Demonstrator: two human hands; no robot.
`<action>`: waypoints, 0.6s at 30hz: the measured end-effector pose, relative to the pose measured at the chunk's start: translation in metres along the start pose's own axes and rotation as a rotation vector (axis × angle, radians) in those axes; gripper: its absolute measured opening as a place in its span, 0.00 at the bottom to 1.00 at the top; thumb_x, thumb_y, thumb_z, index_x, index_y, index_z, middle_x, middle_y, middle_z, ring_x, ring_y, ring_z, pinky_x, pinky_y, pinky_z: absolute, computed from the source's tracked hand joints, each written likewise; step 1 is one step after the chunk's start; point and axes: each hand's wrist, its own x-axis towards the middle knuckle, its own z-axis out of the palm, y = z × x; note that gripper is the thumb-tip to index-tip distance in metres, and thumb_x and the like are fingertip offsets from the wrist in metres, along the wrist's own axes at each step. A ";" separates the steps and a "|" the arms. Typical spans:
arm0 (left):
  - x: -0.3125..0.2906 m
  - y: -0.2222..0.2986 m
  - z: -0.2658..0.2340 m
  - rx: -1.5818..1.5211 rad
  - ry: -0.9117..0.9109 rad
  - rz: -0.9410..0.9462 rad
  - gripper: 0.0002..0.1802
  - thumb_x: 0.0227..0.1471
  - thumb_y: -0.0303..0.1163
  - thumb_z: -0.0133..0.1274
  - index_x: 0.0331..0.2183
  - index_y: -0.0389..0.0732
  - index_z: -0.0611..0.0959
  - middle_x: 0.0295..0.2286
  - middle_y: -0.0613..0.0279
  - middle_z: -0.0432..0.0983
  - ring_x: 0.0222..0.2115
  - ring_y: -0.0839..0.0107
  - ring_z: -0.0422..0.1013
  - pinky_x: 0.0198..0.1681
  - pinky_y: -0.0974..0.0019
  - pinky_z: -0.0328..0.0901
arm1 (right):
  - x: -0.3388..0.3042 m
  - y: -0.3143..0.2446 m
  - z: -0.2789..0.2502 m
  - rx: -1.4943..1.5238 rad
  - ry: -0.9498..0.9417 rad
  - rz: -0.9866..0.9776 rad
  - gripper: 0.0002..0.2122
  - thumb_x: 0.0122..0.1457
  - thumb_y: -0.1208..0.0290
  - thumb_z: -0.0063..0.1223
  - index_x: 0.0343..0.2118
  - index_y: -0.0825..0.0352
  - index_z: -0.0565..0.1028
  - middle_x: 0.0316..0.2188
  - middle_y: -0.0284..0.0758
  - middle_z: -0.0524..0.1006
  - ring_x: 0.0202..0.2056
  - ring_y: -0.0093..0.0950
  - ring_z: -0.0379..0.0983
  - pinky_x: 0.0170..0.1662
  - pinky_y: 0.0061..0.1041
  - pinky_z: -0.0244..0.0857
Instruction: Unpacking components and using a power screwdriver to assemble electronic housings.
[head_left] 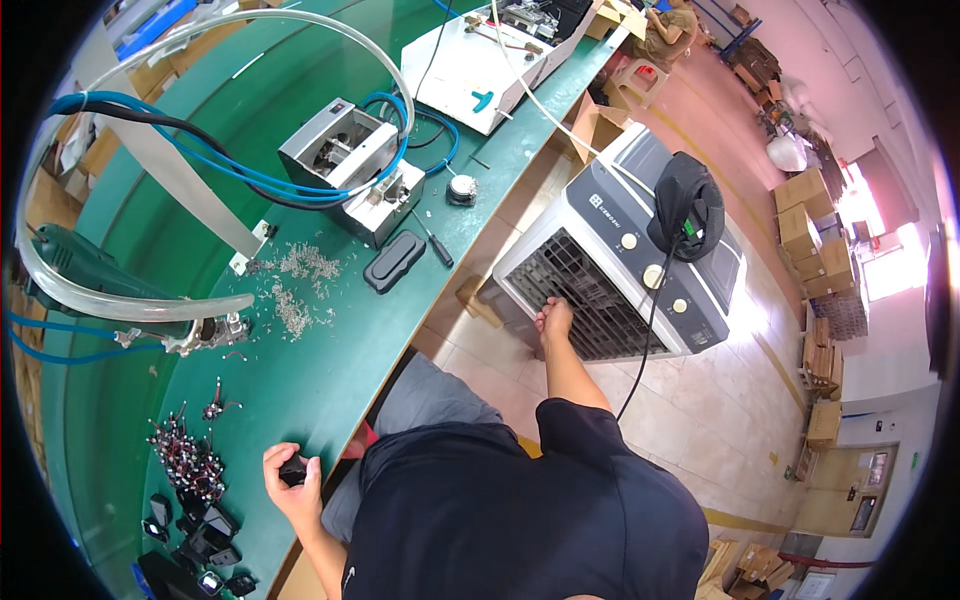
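Note:
My left hand point(293, 482) is by the bench's near edge, its fingers closed round a small black object point(293, 470) whose kind I cannot make out. To the right, my right hand point(554, 322) is at the front grille point(600, 300) of a grey and white air cooler point(690, 335). Its fingers are curled together against the dark slats; whatever they grip there is hidden. Left of my left hand lie several small black devices point(208, 540), some with glassy faces. Just beyond them is a heap of small parts with red and black wires point(188, 455).
On the green bench point(330, 370) are scattered small metal pieces point(300, 285), a black case point(394, 262), a screwdriver point(436, 245) and a metal machine point(350, 165). Hoses arch over the left side. A black bag point(687, 205) sits on the cooler, a cord hanging down.

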 end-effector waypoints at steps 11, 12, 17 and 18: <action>0.001 0.002 0.002 0.009 -0.002 -0.010 0.21 0.41 0.17 0.64 0.39 0.38 0.75 0.39 0.55 0.73 0.32 0.73 0.69 0.34 0.71 0.68 | -0.006 -0.017 0.003 -0.086 0.031 0.115 0.10 0.62 0.62 0.38 0.32 0.60 0.70 0.14 0.26 0.64 0.15 0.20 0.62 0.15 0.19 0.54; 0.001 0.003 0.003 0.010 -0.005 -0.006 0.21 0.41 0.17 0.64 0.39 0.38 0.75 0.38 0.55 0.73 0.31 0.73 0.69 0.34 0.71 0.68 | -0.002 -0.013 -0.001 -0.115 0.011 0.123 0.10 0.62 0.62 0.38 0.31 0.60 0.70 0.14 0.25 0.64 0.15 0.20 0.62 0.15 0.19 0.54; 0.002 0.004 0.003 0.002 -0.013 -0.008 0.21 0.41 0.16 0.64 0.39 0.38 0.75 0.39 0.55 0.73 0.33 0.72 0.69 0.34 0.70 0.69 | -0.031 0.001 0.023 -0.254 -0.198 0.136 0.11 0.61 0.62 0.40 0.25 0.60 0.70 0.13 0.25 0.64 0.13 0.21 0.60 0.15 0.22 0.53; 0.000 0.003 0.002 0.011 -0.015 0.001 0.21 0.42 0.16 0.63 0.39 0.38 0.75 0.39 0.55 0.73 0.33 0.71 0.69 0.35 0.70 0.69 | -0.057 -0.003 0.039 -0.295 -0.242 -0.178 0.12 0.62 0.65 0.39 0.24 0.61 0.70 0.14 0.26 0.64 0.13 0.21 0.59 0.15 0.24 0.54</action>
